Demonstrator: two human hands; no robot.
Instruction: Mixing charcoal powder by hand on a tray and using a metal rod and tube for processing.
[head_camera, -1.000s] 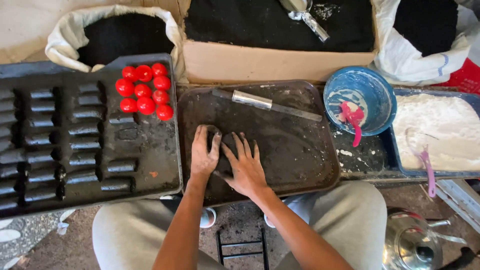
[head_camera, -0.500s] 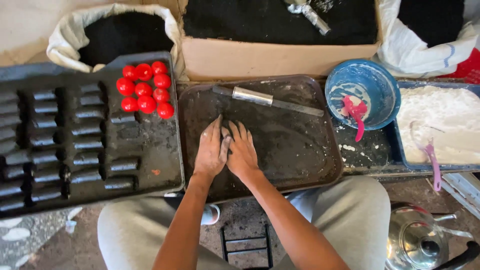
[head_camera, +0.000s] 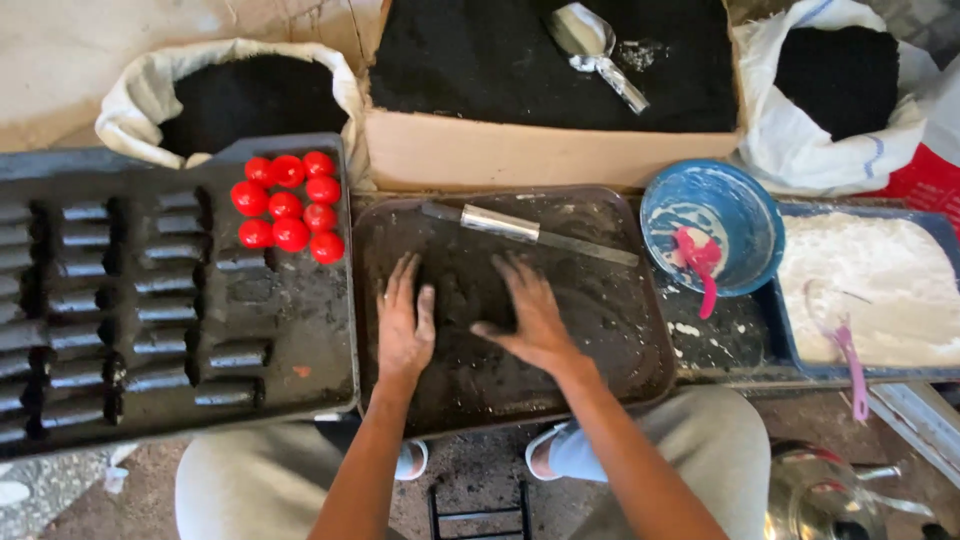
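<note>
Spreading apart again, both hands lie flat, fingers splayed and gripping nothing, on the dark tray (head_camera: 600, 370); left hand (head_camera: 405, 325) and right hand (head_camera: 530, 315) were pressed together a moment ago; knife (head_camera: 525, 230) at twelve o'clock, red balls (head_camera: 288, 205) at ten.

Both hands lie flat on the middle tray (head_camera: 620, 360): left hand (head_camera: 404, 325) at nine o'clock, right hand (head_camera: 530, 310) beside it, knife (head_camera: 525, 230) at twelve, bowl (head_camera: 712, 228) at two.
</note>
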